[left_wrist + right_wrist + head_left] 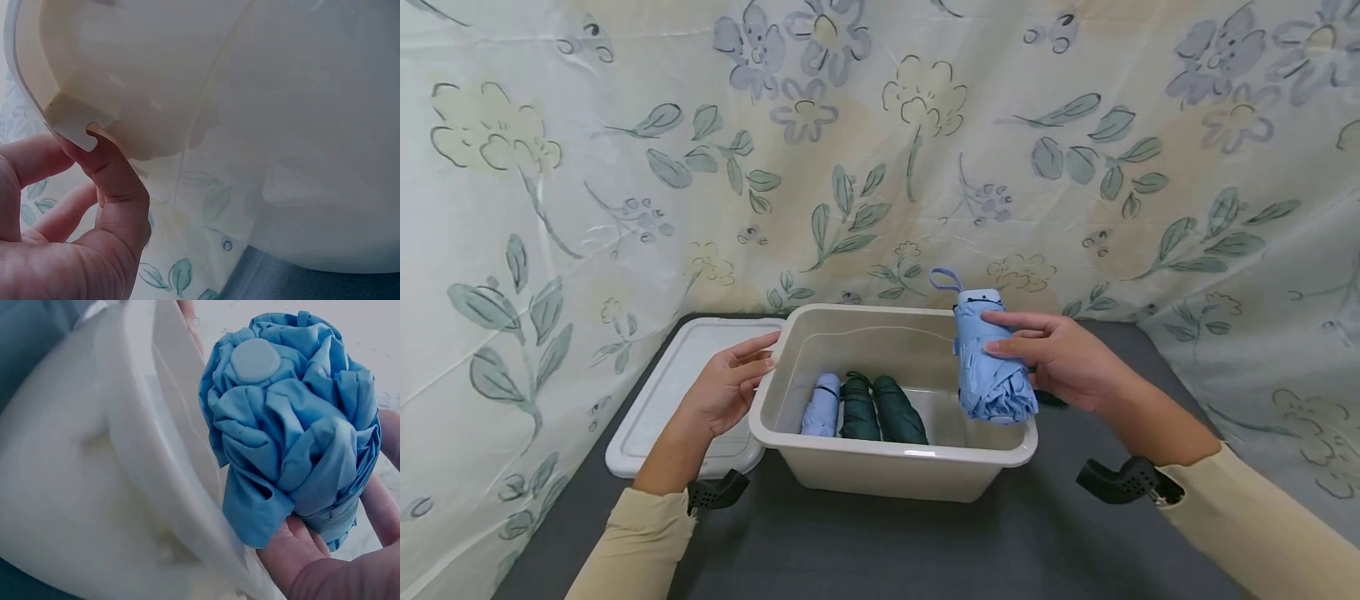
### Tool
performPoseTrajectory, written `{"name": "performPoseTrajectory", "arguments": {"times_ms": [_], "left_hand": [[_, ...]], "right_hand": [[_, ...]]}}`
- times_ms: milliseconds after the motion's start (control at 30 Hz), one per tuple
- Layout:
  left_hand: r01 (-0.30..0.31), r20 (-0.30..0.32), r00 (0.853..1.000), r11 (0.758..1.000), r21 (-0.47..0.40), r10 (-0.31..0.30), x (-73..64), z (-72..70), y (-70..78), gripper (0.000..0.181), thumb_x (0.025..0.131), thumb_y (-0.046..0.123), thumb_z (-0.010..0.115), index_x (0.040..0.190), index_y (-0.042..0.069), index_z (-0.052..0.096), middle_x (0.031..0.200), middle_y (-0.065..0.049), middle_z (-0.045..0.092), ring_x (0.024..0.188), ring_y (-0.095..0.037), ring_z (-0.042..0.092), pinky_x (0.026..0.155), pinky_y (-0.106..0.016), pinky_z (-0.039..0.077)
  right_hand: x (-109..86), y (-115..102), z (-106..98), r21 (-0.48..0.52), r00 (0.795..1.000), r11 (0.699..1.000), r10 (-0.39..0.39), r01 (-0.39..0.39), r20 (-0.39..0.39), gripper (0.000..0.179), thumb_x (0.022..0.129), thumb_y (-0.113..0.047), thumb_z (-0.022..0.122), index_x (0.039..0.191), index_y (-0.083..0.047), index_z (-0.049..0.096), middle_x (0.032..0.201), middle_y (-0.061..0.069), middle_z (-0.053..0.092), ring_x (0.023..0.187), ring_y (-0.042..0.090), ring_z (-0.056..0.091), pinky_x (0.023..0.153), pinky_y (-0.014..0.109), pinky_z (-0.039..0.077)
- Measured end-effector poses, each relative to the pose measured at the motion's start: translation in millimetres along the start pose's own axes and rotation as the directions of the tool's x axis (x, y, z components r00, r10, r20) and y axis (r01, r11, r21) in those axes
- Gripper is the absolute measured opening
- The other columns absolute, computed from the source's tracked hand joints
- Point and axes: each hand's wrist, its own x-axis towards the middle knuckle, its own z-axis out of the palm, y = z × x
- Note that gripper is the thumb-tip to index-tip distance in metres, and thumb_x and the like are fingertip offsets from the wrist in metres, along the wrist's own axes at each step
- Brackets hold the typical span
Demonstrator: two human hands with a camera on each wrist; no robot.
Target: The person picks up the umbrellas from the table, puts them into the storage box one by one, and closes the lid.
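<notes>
Your right hand has fingers and thumb partway round the folded blue umbrella, holding it up at the right end of the cream bin, strap end up. Your left hand's fingers are bent, pinching the bin's left rim. Inside you've got two dark green rolls plus a smaller-looking blue one, side by side.

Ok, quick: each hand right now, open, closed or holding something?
Left hand: closed on the bin at its left rim.
Right hand: holding a blue umbrella.
</notes>
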Motion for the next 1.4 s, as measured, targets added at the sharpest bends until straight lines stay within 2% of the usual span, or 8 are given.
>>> {"name": "performPoseTrajectory", "arguments": {"times_ms": [200, 433, 533, 700, 833, 1033, 1233, 1400], "left_hand": [[-0.004, 0.001, 1.000, 1.000, 0.011, 0.004, -3.5, -0.7, 1.2, 0.062, 0.101, 0.010, 0.064, 0.158, 0.006, 0.038, 0.109, 0.002, 0.070, 0.099, -0.013, 0.075, 0.086, -0.033, 0.062], [-0.003, 0.013, 1.000, 1.000, 0.001, 0.003, -6.8, -1.6, 2.0, 0.061, 0.101, 0.010, 0.064, 0.157, 0.006, 0.039, 0.109, 0.001, 0.070, 0.099, -0.013, 0.076, 0.086, -0.034, 0.062], [-0.007, 0.021, 1.000, 1.000, -0.003, 0.007, -7.9, -2.7, 1.4, 0.061, 0.102, 0.009, 0.063, 0.157, 0.005, 0.038, 0.109, 0.001, 0.071, 0.098, -0.013, 0.075, 0.086, -0.034, 0.062], [-0.010, 0.029, 1.000, 1.000, -0.011, 0.010, -10.5, -4.8, 0.4, 0.061, 0.101, 0.009, 0.063, 0.157, 0.005, 0.039, 0.109, 0.002, 0.071, 0.098, -0.012, 0.075, 0.086, -0.033, 0.062], [-0.015, 0.034, 0.999, 1.000, -0.012, 0.015, -12.6, -5.8, 0.4, 0.061, 0.101, 0.009, 0.063, 0.157, 0.005, 0.039, 0.109, 0.002, 0.071, 0.098, -0.012, 0.075, 0.086, -0.032, 0.062], [-0.016, 0.037, 0.999, 1.000, -0.015, 0.017, -15.2, -6.7, 0.8, 0.061, 0.101, 0.008, 0.063, 0.157, 0.005, 0.039, 0.110, 0.002, 0.071, 0.099, -0.012, 0.075, 0.086, -0.032, 0.062], [-0.017, 0.046, 0.999, 1.000, -0.015, 0.018, -17.0, -7.1, 0.5, 0.059, 0.101, 0.008, 0.063, 0.156, 0.006, 0.042, 0.110, 0.002, 0.071, 0.099, -0.013, 0.075, 0.085, -0.032, 0.062], [-0.022, 0.055, 0.998, 1.000, -0.022, 0.023, -18.2, -6.9, 0.6, 0.060, 0.101, 0.006, 0.062, 0.157, 0.004, 0.039, 0.109, 0.002, 0.072, 0.097, -0.013, 0.076, 0.085, -0.032, 0.062]], "right_hand": [[9.5, -5.0, 20.8, -0.036, 0.999, 0.999, 0.039, -0.038, 0.015, 0.065, 0.094, -0.018, 0.076, 0.153, -0.019, 0.049, 0.146, 0.018, 0.053, 0.106, 0.025, 0.071, 0.092, 0.044, 0.062], [22.8, -9.3, 36.4, -0.065, 0.996, 0.994, 0.091, -0.092, -0.015, 0.065, 0.090, -0.016, 0.080, 0.150, -0.020, 0.055, 0.137, 0.016, 0.065, 0.105, 0.025, 0.074, 0.091, 0.047, 0.062], [30.0, -9.3, 41.9, -0.076, 0.992, 0.990, 0.122, -0.123, -0.022, 0.063, 0.090, -0.016, 0.080, 0.148, -0.020, 0.057, 0.139, 0.019, 0.062, 0.105, 0.027, 0.074, 0.090, 0.048, 0.062], [40.7, -8.0, 49.3, -0.126, 0.987, 0.979, 0.161, -0.161, -0.011, 0.060, 0.089, -0.017, 0.082, 0.145, -0.019, 0.060, 0.132, 0.018, 0.066, 0.100, 0.028, 0.076, 0.088, 0.047, 0.063], [47.1, -9.1, 54.9, -0.165, 0.980, 0.966, 0.200, -0.198, -0.006, 0.058, 0.088, -0.018, 0.083, 0.142, -0.020, 0.063, 0.128, 0.017, 0.069, 0.096, 0.028, 0.076, 0.086, 0.045, 0.063], [57.6, -8.4, 62.1, -0.215, 0.964, 0.945, 0.263, -0.247, 0.049, 0.057, 0.088, -0.017, 0.082, 0.141, -0.017, 0.063, 0.130, 0.019, 0.068, 0.099, 0.028, 0.075, 0.089, 0.046, 0.062], [67.1, -2.7, 68.1, -0.245, 0.946, 0.921, 0.323, -0.303, 0.041, 0.053, 0.086, -0.018, 0.084, 0.137, -0.016, 0.067, 0.129, 0.018, 0.069, 0.103, 0.029, 0.074, 0.089, 0.047, 0.062], [72.7, 2.3, 72.8, -0.311, 0.934, 0.894, 0.354, -0.321, 0.054, 0.054, 0.087, -0.020, 0.083, 0.138, -0.016, 0.066, 0.129, 0.019, 0.068, 0.103, 0.031, 0.073, 0.088, 0.046, 0.063]]}}
